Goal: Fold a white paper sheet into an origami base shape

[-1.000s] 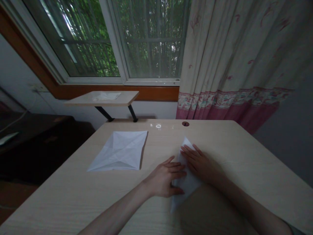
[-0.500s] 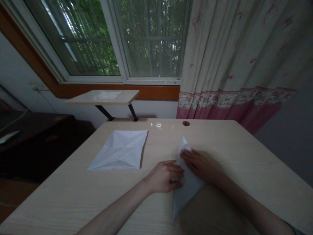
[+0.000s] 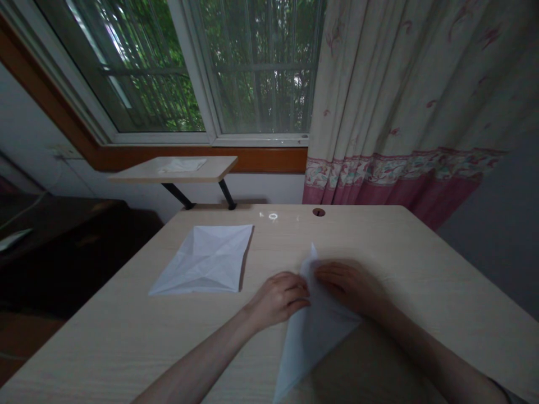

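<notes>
A folded white paper [image 3: 309,331] lies on the light wooden table [image 3: 126,336] in front of me, its long point lifted toward the camera. My left hand [image 3: 280,296] curls its fingers onto the paper's left edge and pinches it. My right hand [image 3: 349,286] grips the paper from the right, fingers bent over its upper part. The two hands nearly meet at the paper's narrow top tip.
A second white sheet [image 3: 204,259] with diagonal creases lies flat at the table's left. A cable hole [image 3: 319,212] sits near the far edge. A small raised shelf [image 3: 172,168] stands behind, below the window. A patterned curtain [image 3: 400,101] hangs at the right. Dark furniture [image 3: 54,241] stands left.
Both hands went from lying flat on the paper to curling and gripping it. The paper's near point has risen and swung toward the camera.
</notes>
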`<move>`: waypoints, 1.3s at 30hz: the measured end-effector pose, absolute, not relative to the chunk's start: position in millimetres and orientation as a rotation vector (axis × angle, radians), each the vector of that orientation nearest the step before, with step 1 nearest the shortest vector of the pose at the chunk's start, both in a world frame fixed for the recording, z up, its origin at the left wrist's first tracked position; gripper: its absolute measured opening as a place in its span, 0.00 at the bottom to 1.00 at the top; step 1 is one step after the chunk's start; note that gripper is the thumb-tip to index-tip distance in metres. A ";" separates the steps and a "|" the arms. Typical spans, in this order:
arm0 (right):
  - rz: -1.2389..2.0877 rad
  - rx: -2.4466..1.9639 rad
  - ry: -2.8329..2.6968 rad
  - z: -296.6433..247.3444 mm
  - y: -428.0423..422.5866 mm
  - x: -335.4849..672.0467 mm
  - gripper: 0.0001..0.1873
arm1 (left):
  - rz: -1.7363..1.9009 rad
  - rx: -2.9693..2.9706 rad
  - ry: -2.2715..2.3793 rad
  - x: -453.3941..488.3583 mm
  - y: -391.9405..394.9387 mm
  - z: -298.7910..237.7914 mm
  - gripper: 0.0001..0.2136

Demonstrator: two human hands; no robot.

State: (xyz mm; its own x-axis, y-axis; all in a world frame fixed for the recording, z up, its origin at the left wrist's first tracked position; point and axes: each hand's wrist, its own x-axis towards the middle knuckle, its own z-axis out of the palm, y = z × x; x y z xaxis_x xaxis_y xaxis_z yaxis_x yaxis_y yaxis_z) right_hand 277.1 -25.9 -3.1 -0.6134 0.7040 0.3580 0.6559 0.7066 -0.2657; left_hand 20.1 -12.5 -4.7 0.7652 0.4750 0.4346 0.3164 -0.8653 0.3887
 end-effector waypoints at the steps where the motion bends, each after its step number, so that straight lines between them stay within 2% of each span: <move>1: 0.147 -1.045 -2.454 -4.2 -25.9 278.3 0.17 | 0.766 2.678 0.668 20.0 -11.7 -4.7 0.12; 3: 0.130 -1.045 -2.406 -7.0 -25.9 281.2 0.18 | 0.721 2.688 0.770 19.7 -10.1 -3.9 0.13; 7: 0.076 -1.077 -2.287 -14.0 -24.6 285.9 0.19 | 0.529 2.701 0.800 19.4 -7.8 -1.5 0.24; 15: -0.024 -1.185 -2.058 -36.0 -2.6 293.3 0.21 | 0.411 2.632 0.614 19.8 -10.9 2.4 0.16; 22: 0.284 -1.195 -2.005 -38.3 8.7 298.4 0.20 | 0.406 2.589 0.543 18.9 -13.7 6.9 0.15; 29: 0.531 -1.391 -1.872 -26.9 -0.2 293.5 0.08 | 0.417 2.573 0.499 18.7 -15.1 9.6 0.17; 34: 0.683 -1.457 -1.854 -19.1 -6.0 290.0 0.04 | 0.421 2.576 0.498 18.8 -15.6 9.9 0.18; 39: 0.621 -1.445 -1.866 -22.7 -6.1 291.0 0.05 | 0.424 2.580 0.496 19.2 -15.9 11.2 0.18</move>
